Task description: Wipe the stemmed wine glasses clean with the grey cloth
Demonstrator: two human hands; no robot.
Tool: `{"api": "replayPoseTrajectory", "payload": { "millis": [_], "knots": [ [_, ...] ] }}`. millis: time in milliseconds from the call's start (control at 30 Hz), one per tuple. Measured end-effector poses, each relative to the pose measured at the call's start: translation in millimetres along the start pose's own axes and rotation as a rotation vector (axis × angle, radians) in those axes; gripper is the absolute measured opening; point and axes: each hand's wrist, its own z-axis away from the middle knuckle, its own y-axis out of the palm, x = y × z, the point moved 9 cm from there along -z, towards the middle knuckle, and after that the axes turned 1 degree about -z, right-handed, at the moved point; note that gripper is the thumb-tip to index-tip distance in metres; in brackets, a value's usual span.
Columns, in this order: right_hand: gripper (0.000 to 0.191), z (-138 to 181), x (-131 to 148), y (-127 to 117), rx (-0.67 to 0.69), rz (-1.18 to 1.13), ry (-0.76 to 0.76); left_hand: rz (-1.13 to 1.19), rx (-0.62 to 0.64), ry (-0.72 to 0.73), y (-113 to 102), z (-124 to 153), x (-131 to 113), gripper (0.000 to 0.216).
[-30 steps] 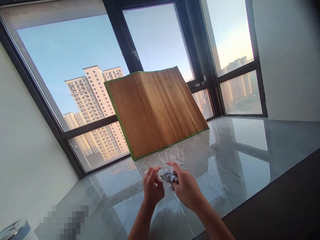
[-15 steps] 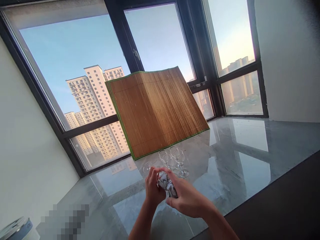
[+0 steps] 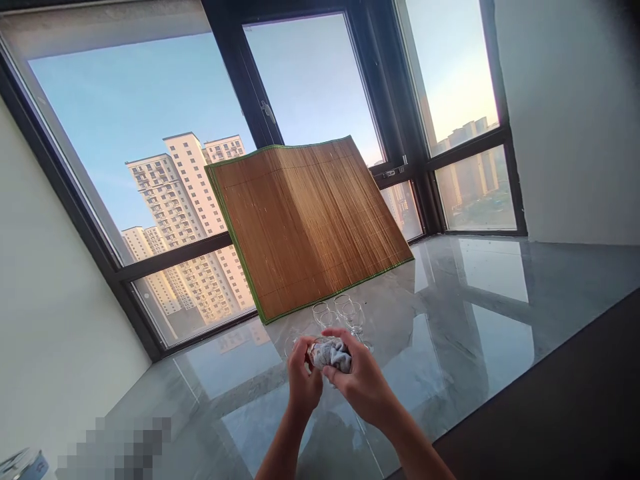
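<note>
In front of me my left hand (image 3: 304,381) is closed around a clear stemmed glass (image 3: 311,348), whose bowl is partly covered. A round glass foot shows just left of the fingers, faint against the glossy surface. My right hand (image 3: 361,380) grips a crumpled grey cloth (image 3: 336,357), thumb below and fingers over the top, pressed against that glass. Just beyond both hands stand several small clear stemmed glasses (image 3: 349,310), partly hidden behind my fingers.
A brown bamboo mat (image 3: 310,233) with green edging leans upright against the dark-framed window. The glossy grey countertop (image 3: 480,287) runs to a front edge at right. At lower left are a lidded container (image 3: 25,465) and a blurred patch.
My right hand has turned and shifted slightly left and up, with the cloth now lying more sideways. The view has moved a little, so the container slides further out of frame.
</note>
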Motion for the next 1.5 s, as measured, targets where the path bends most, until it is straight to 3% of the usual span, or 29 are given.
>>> {"api": "replayPoseTrajectory", "payload": {
  "millis": [200,500,633,800,967,1167,1367,1500],
  "knots": [
    [0.047,-5.2,-5.3,-12.9,-0.109,-0.157,0.020,0.232,0.085,-0.156,15.7,-2.4,10.1,0.015],
    [0.052,-7.0,-8.5,-52.5,-0.309,-0.313,0.045,0.573,0.365,-0.540,67.8,22.1,28.6,0.032],
    [0.053,-1.8,-11.8,-88.2,-0.555,-0.358,0.004,0.778,0.410,-0.682,84.6,38.9,34.5,0.037],
    [0.055,4.2,-36.6,-134.2,-0.820,-0.245,0.021,0.882,0.461,-0.801,104.7,54.8,40.8,0.046],
    [0.053,2.4,-71.3,-149.8,-0.893,-0.121,0.124,0.926,0.474,-0.834,115.8,56.5,53.6,0.060],
    [0.056,-2.6,-99.8,-145.7,-0.870,-0.098,0.177,0.799,0.452,-0.839,109.3,54.7,62.0,0.067],
    [0.054,0.4,-103.2,-147.0,-0.867,-0.065,0.233,0.520,0.489,-0.826,96.0,55.8,72.1,0.058],
    [0.053,-0.5,-103.9,-147.3,-0.866,-0.073,0.225,0.070,0.512,-0.595,74.4,40.1,73.2,0.043]
  ]
}}
